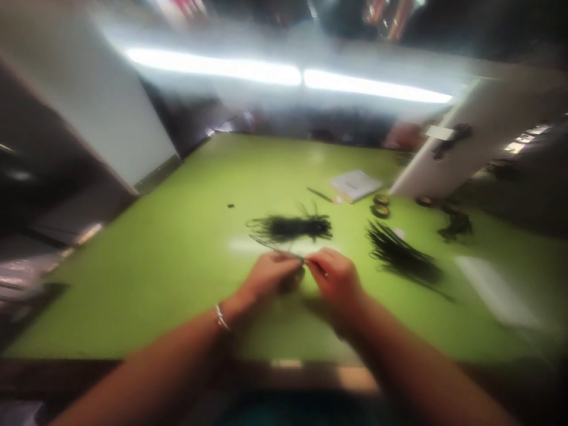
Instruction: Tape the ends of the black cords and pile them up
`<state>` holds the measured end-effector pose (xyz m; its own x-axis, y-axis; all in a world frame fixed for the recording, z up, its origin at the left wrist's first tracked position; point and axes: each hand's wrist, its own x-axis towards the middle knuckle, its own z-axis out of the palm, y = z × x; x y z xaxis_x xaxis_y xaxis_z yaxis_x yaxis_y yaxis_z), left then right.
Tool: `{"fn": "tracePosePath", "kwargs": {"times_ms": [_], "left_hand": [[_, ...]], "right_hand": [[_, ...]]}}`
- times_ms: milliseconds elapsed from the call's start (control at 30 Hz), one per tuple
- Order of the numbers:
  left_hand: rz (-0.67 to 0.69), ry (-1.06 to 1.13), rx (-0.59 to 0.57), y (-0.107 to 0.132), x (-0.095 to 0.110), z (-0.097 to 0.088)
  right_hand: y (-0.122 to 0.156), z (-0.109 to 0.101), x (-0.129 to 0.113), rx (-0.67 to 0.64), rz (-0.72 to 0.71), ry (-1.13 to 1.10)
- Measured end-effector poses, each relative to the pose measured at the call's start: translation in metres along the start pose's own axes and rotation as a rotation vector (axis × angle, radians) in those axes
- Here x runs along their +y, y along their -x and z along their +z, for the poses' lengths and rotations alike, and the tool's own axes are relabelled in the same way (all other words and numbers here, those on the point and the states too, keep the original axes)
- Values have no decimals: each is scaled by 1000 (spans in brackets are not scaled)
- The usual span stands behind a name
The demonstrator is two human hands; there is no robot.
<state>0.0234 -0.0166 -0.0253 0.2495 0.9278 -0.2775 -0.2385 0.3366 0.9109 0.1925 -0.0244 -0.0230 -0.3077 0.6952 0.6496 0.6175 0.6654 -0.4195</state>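
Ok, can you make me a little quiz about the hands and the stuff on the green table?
1. True or false: the left hand and the right hand are far apart over the green table.
2. Which wrist wears the bracelet? A left, B right, C both.
3. Fill the gap: both hands pinch a thin strand that is ____ (light or dark), like the tangled bundle lying just beyond them.

Key: 1 false, their fingertips meet. 2 A. 3 dark.
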Motion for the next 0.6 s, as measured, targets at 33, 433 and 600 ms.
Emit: {"fn": "tracePosePath", "kwargs": {"times_ms": [33, 433, 600], "left_hand": [[1, 0, -15, 0, 1, 0], [-125, 13, -47, -5, 0, -8], [-77, -60, 8, -2, 1, -6]], "right_hand": [[0, 0, 0, -4, 0, 8], [-6, -5, 1, -143, 17, 236], [-5, -8, -1, -143, 10, 178]]}}
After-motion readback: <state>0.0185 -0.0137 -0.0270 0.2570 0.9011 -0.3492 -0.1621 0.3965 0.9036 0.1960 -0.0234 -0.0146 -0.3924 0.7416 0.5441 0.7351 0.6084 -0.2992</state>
